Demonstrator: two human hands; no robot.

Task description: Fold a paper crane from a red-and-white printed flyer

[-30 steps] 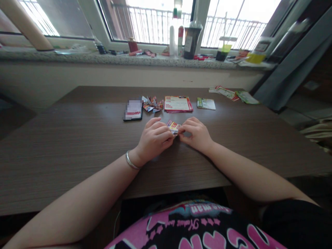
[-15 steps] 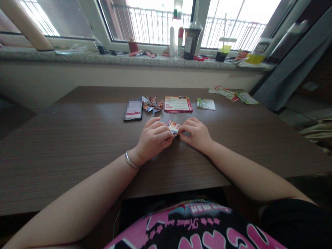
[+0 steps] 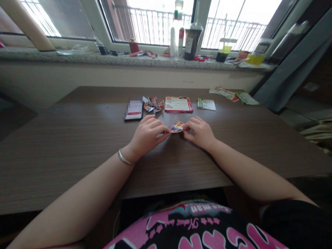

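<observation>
A small folded piece of printed paper (image 3: 176, 127), yellow, purple and white, is stretched between my two hands just above the table. My left hand (image 3: 150, 133), with a silver bangle at the wrist, pinches its left end between thumb and fingers. The right end is pinched by my right hand (image 3: 199, 132). Beyond the hands lie several folded paper pieces (image 3: 153, 104) in a colourful cluster and a stack of red-bordered printed sheets (image 3: 178, 104).
A phone (image 3: 134, 110) lies left of the folded pieces on the brown table (image 3: 77, 148). To the right are a small stack of green-and-white cards (image 3: 206, 104) and loose leaflets (image 3: 227, 93). Bottles and a dark cup (image 3: 192, 41) stand on the windowsill (image 3: 145, 60).
My hands have moved slightly apart, the left one to the left and the right one to the right. More of the folded paper shows between them, and it has turned.
</observation>
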